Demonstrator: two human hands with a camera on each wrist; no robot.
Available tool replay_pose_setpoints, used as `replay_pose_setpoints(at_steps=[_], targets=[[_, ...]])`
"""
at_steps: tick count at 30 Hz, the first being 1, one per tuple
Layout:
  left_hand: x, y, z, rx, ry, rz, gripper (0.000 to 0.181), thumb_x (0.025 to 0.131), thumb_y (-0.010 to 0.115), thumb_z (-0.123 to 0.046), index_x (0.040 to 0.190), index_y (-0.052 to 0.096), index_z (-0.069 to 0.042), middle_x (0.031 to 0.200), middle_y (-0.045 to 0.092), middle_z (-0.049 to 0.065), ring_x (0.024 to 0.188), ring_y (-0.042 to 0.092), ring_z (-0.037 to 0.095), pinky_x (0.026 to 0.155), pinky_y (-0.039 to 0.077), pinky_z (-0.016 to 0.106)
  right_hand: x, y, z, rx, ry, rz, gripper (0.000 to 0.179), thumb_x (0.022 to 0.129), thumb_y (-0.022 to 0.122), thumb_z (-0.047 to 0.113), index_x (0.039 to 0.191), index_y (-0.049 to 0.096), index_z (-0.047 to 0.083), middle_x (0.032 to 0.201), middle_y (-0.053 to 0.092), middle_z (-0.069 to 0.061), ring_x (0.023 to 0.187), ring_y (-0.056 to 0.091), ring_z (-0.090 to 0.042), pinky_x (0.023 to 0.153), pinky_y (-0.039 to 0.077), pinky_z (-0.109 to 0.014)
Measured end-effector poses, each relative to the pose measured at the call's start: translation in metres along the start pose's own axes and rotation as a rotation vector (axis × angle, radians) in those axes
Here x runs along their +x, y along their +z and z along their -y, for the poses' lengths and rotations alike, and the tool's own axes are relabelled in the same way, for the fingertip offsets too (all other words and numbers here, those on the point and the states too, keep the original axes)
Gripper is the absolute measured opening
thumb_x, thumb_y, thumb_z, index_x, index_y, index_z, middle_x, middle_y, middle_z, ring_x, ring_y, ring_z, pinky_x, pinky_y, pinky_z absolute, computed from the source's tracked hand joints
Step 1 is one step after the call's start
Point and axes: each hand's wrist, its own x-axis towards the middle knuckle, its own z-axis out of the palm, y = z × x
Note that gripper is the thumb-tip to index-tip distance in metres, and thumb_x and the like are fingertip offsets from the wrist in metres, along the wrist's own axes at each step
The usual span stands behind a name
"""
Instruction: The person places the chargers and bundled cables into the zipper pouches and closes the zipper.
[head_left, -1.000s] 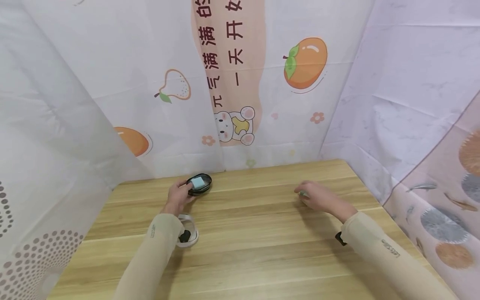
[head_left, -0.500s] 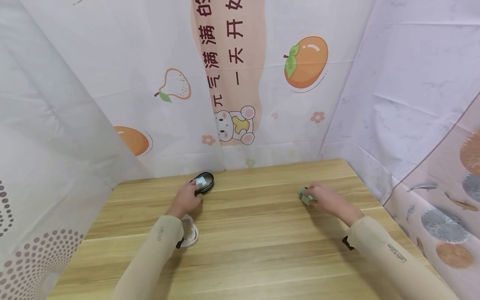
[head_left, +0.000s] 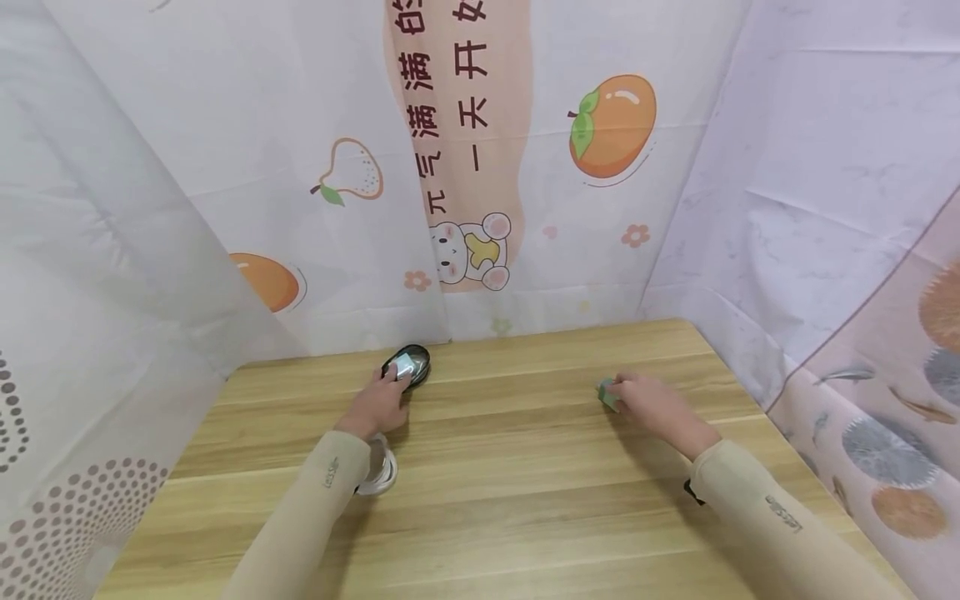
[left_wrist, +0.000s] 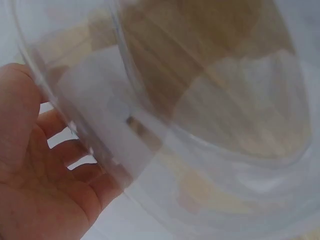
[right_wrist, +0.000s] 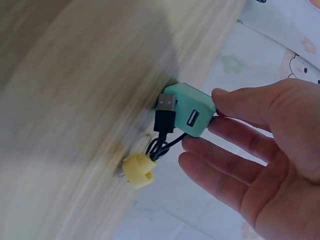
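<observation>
My left hand [head_left: 377, 407] grips the near left side of a black-rimmed oval case [head_left: 421, 363] with a light blue patch inside, at the table's back left. In the left wrist view, clear plastic [left_wrist: 240, 165] fills most of the picture, and the fingers curl behind its edge. A mint-green USB charger [right_wrist: 199, 106] is pinched between the thumb and fingers of my right hand [head_left: 651, 403], low over the table at the right. Against it lies a black cable with a USB plug [right_wrist: 166, 111]; a yellow band [right_wrist: 139, 171] sits by the cable.
A clear, white-rimmed container [head_left: 386, 477] stands on the wooden table [head_left: 495, 467] beside my left forearm. Printed cloth [head_left: 540, 192] hangs close behind the table's back edge and along both sides.
The left hand and oval case have shifted slightly right, with fingers now further over the case. The right hand has lowered and moved slightly right, and the green charger shows more plainly.
</observation>
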Motion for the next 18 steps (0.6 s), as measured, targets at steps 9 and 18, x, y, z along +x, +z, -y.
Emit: replay_pose_setpoints(at_steps=[9, 18], targets=[[0.001, -0.001, 0.001, -0.041, 0.014, 0.008, 0.058, 0.093, 0.063, -0.015, 0.145, 0.049, 0.005, 0.154, 0.030, 0.037, 0.143, 0.025, 0.056, 0.111, 0.033, 0.063, 0.000, 0.000, 0.000, -0.009, 0.011, -0.020, 0.022, 0.081, 0.074, -0.010, 0.100, 0.074, 0.002, 0.088, 0.064, -0.006, 0.061, 0.050, -0.014, 0.051, 0.046, -0.031], [-0.004, -0.001, 0.009, -0.072, 0.039, 0.019, 0.057, 0.096, 0.062, -0.014, 0.148, 0.047, 0.004, 0.154, 0.027, 0.039, 0.142, 0.023, 0.059, 0.112, 0.031, 0.063, -0.003, 0.011, -0.003, -0.024, -0.014, -0.073, 0.036, 0.078, 0.078, -0.013, 0.111, 0.073, 0.000, 0.089, 0.063, -0.006, 0.059, 0.048, -0.012, 0.052, 0.045, -0.027]])
